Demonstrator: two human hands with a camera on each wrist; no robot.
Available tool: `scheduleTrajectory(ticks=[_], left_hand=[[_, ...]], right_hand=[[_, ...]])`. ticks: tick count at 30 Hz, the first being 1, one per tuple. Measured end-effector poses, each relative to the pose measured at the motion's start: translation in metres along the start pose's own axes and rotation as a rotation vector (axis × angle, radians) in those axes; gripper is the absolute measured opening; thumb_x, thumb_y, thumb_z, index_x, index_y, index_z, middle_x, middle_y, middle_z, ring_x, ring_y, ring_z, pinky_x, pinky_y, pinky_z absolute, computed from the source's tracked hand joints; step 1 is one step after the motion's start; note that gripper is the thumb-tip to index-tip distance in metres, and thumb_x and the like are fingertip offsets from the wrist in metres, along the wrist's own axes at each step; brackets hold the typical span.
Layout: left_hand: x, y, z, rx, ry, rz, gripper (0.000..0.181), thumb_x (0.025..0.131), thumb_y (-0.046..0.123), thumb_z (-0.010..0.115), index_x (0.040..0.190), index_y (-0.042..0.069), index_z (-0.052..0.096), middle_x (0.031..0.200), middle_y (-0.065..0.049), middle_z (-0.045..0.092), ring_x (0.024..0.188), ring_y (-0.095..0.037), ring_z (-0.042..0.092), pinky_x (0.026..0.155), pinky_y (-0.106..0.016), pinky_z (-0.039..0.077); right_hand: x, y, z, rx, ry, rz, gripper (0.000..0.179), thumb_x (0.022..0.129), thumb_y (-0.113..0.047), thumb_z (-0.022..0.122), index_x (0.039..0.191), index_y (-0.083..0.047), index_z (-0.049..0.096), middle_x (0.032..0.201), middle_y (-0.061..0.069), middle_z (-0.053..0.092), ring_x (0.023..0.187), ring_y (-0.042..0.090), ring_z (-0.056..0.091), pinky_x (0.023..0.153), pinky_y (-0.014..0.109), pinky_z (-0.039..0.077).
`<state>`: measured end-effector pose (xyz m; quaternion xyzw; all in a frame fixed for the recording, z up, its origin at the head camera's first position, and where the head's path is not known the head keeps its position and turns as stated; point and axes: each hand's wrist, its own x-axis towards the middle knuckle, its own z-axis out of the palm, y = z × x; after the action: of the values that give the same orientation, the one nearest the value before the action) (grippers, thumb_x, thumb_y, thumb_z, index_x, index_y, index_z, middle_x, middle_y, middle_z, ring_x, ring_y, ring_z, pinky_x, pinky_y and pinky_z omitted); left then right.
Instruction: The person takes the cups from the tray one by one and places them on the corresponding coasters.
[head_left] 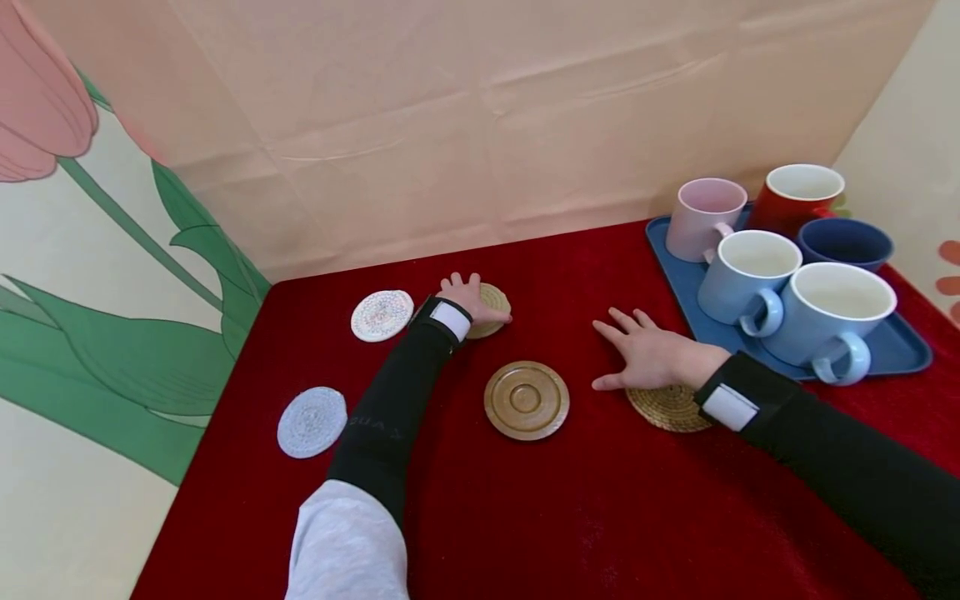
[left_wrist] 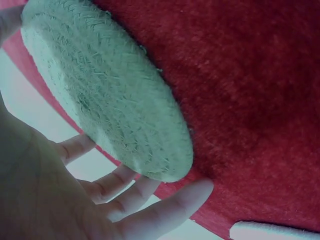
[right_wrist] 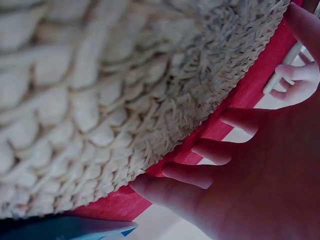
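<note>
Here, with left hand [head_left: 472, 298] spread over pale mat [head_left: 495, 294], right hand [head_left: 651, 357] spread over far edge of braided mat [head_left: 670, 409], near blue tray [head_left: 681, 279]; with red cloth [head_left: 525, 517] open around wooden coaster [head_left: 527, 401]

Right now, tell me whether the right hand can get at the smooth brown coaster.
Likely yes: the right hand, fingers spread, is near the smooth brown coaster, with only red cloth between them.
</note>
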<state>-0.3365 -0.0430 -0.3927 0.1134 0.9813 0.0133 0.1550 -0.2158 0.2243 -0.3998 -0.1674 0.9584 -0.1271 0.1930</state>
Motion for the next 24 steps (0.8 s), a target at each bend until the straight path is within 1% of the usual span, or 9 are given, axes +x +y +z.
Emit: scheduleTrajectory(ticks=[2,6,9,12,17,24], left_hand=[[0.0,-0.002,0.0,-0.007,-0.011,0.007,0.102,0.077,0.07,0.06,0.153,0.013,0.022,0.148,-0.023,0.027,0.131,-0.037,0.03,0.097,-0.046,0.041],[-0.004,-0.008,-0.005,-0.031,-0.033,0.063,0.106,0.074,0.067,0.068,0.152,0.013,0.022,0.145,-0.022,0.029,0.131,-0.036,0.03,0.097,-0.047,0.041],[-0.002,-0.014,-0.005,-0.037,-0.047,0.092,0.107,0.072,0.063,0.073,0.153,0.015,0.022,0.143,-0.02,0.031,0.13,-0.033,0.031,0.097,-0.045,0.041],[0.001,-0.018,-0.004,-0.045,-0.054,0.102,0.106,0.072,0.06,0.075,0.153,0.016,0.022,0.143,-0.019,0.031,0.129,-0.031,0.032,0.096,-0.044,0.041],[0.006,-0.018,-0.001,-0.031,-0.038,0.105,0.105,0.071,0.06,0.075,0.152,0.015,0.025,0.14,-0.018,0.034,0.125,-0.03,0.036,0.092,-0.044,0.043],[0.01,-0.016,0.003,0.004,-0.015,0.07,0.104,0.07,0.066,0.072,0.149,0.015,0.028,0.137,-0.017,0.037,0.124,-0.03,0.038,0.091,-0.044,0.044]], right_hand=[[0.0,0.0,0.0,-0.001,0.0,0.0,0.101,0.081,-0.062,0.066,0.151,0.0,0.027,0.153,0.033,0.013,0.134,0.062,0.009,0.097,0.073,0.024],[0.0,-0.001,-0.001,-0.006,0.0,0.002,0.102,0.081,-0.062,0.066,0.151,-0.001,0.027,0.154,0.033,0.013,0.134,0.061,0.009,0.098,0.072,0.024],[0.0,0.0,-0.001,-0.013,0.004,-0.003,0.102,0.081,-0.063,0.066,0.151,0.0,0.027,0.153,0.033,0.013,0.133,0.062,0.009,0.097,0.072,0.025],[0.001,0.0,-0.001,-0.02,0.005,-0.009,0.102,0.081,-0.064,0.065,0.151,0.0,0.027,0.153,0.034,0.013,0.133,0.062,0.01,0.097,0.072,0.025],[0.001,0.0,-0.001,-0.023,0.005,-0.013,0.102,0.081,-0.064,0.065,0.151,0.001,0.027,0.153,0.034,0.014,0.132,0.063,0.011,0.097,0.072,0.025],[0.0,0.0,0.0,-0.014,0.005,-0.019,0.102,0.081,-0.064,0.065,0.15,0.001,0.027,0.152,0.035,0.014,0.132,0.063,0.01,0.098,0.072,0.025]])
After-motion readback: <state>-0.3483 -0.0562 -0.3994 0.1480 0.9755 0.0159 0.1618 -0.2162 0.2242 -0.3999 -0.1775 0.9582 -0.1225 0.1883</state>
